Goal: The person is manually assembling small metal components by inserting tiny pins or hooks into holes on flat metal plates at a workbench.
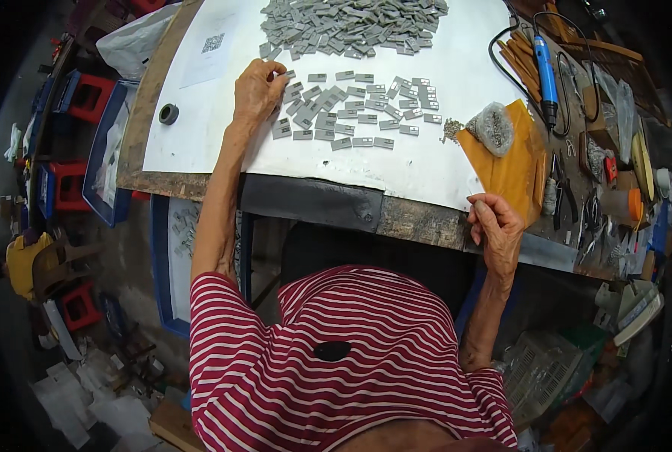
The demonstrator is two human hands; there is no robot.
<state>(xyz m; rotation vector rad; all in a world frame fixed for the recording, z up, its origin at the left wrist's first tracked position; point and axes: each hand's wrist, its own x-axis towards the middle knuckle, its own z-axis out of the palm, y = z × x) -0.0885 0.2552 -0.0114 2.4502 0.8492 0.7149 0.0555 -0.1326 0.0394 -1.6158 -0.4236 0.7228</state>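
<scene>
My left hand (259,92) reaches over the white sheet (192,143), its thumb and fingertips closed on a small grey rectangular piece (290,74). Right of it, several like pieces lie spread out singly, each with a dark slot and a paler end. Beyond them rises a large heap of the same grey pieces (351,26). At the table's front edge, by the corner of a yellow-orange envelope (528,169), my right hand (497,226) is closed, thumb against the curled fingers. Anything between those fingertips is hidden or too small to name.
A clear plastic bag (492,129) rests on the envelope beside a little pile of tiny metal parts (451,129). Further right are a blue electric screwdriver (546,79) with a black cable and pliers (564,188). A dark tape roll (168,114) lies left.
</scene>
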